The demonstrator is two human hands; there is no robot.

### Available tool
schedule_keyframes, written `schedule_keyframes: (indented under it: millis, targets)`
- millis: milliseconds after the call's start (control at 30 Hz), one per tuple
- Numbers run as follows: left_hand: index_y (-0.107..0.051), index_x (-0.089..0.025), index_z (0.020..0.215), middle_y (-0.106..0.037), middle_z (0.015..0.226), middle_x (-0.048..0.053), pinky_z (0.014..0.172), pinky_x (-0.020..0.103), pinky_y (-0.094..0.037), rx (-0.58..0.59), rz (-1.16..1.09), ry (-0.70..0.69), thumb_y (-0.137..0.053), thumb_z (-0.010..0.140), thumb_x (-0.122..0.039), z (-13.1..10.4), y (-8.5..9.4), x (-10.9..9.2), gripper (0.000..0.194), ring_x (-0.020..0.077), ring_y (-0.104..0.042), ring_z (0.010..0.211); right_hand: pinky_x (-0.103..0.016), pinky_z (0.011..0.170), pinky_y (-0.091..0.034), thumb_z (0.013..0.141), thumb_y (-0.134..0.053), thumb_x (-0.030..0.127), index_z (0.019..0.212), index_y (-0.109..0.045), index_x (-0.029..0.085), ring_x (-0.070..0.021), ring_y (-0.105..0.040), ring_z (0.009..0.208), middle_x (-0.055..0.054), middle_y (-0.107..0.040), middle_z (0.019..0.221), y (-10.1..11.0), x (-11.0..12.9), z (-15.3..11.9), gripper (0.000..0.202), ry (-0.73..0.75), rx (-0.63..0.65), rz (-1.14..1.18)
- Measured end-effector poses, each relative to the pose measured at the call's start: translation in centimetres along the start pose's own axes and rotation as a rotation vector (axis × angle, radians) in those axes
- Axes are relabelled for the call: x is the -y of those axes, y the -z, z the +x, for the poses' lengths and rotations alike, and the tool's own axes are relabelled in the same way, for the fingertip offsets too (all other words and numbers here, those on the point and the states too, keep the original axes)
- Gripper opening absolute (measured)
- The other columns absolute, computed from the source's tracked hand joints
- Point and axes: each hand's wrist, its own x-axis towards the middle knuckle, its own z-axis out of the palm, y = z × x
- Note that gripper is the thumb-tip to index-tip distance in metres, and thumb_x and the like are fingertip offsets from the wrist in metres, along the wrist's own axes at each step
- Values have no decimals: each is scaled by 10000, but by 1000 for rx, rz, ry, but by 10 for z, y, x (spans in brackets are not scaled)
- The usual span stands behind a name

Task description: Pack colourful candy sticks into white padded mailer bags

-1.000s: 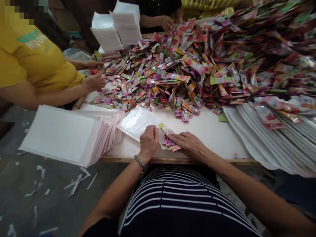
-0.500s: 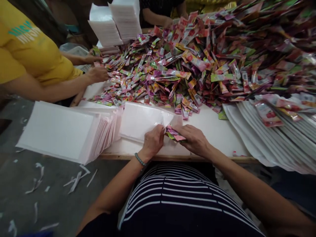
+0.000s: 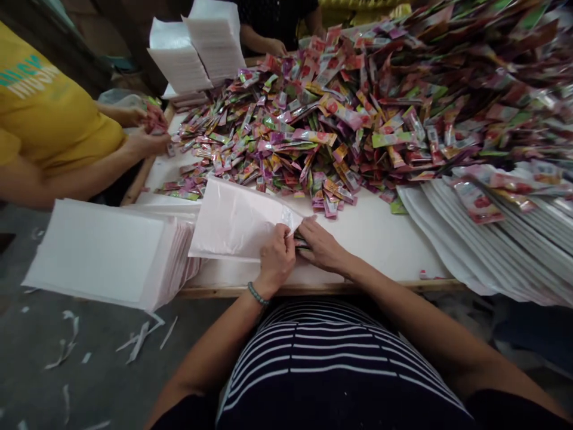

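Observation:
A white padded envelope [image 3: 233, 218] lies tilted over the table's near side, its mouth facing right. My left hand [image 3: 278, 254] is closed on the edge of that mouth. At the opening, my right hand [image 3: 320, 242] grips a small bunch of colourful sachets [image 3: 301, 242], which are mostly hidden by my fingers and the envelope. Beyond both hands spreads a large heap of similar sachets [image 3: 308, 137] in pink, purple, green and orange.
A stack of white envelopes [image 3: 102, 251] overhangs the table edge at left; filled-looking ones [image 3: 487, 239] fan out at right with sachets on top. Taller stacks [image 3: 197, 51] stand at the back. A co-worker in a yellow shirt [image 3: 58, 119] handles sachets; another person's arm [image 3: 264, 42] shows behind.
My right hand has moved left with the sachets, into the envelope's mouth. The envelope has lifted and tilted. The co-worker's hands have drawn back from the heap, holding sachets.

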Motion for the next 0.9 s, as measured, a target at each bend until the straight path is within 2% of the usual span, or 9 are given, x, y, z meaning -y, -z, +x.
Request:
schedule_keyframes:
  millis: [67,133,267,367,467,567,733,833,900]
  targets:
    - [-537,-217,979,-643,766,20,622,272,-408,27,42,6,-440,922,-206,0,3,5,113,184,-622,677,-446,928,-411,907,-550,341,1322,-520,141,-322,-466,1184,-193,-514,1364,1,-3,-9,461,17,-23,-24]
    - [-547,-203,1002,-660,800,40,627,275,-409,65,129,-27,-442,924,-198,-1,5,9,131,190,-629,698,-455,887,-421,948,-487,344,1389,-475,209,-336,-463,1186,-173,-433,1468,1,-3,-14,461,-38,10,-127]
    - [-567,-178,1021,-680,887,94,630,282,-411,152,326,-150,-417,923,-156,-2,8,13,180,203,-643,749,-407,791,-451,967,-435,281,1328,-537,222,-312,-512,1047,-175,-493,1394,-2,8,-5,379,-252,46,-231]
    - [-563,-174,1021,-674,891,100,651,287,-425,152,313,-183,-391,914,-126,1,10,18,208,210,-646,781,-392,836,-449,974,-403,232,1253,-581,161,-280,-517,1007,-186,-567,1254,-5,18,8,338,-171,61,-213]
    - [-543,-188,985,-647,778,52,655,284,-426,115,107,-131,-399,902,-139,5,10,23,173,194,-629,721,-408,852,-451,977,-423,321,1207,-600,141,-305,-490,1087,-185,-574,1205,-5,21,11,341,-92,95,-186]
    - [-517,-207,965,-581,662,-18,599,258,-396,145,-184,-49,-451,886,-191,8,8,23,104,155,-567,598,-458,824,-456,947,-461,479,1257,-575,197,-372,-426,1196,-188,-506,1312,-3,18,6,434,-181,84,-206]
    - [-506,-210,874,-487,583,-66,557,227,-342,148,-506,-5,-498,868,-254,12,8,10,45,110,-467,534,-517,815,-468,955,-443,367,1204,-617,163,-403,-420,1207,-242,-468,1328,5,22,6,366,-252,145,-245]
    - [-518,-201,841,-509,585,-68,529,211,-336,96,-728,86,-562,821,-274,15,15,3,86,90,-452,512,-500,847,-488,926,-501,347,1179,-634,150,-351,-481,1150,-209,-538,1224,18,20,11,348,-155,202,-28]
    - [-522,-198,832,-518,571,-76,463,196,-304,79,-948,211,-613,784,-309,18,23,0,151,70,-407,448,-479,927,-478,918,-524,369,1225,-613,160,-300,-510,1149,-173,-561,1226,34,16,9,381,-32,123,172]
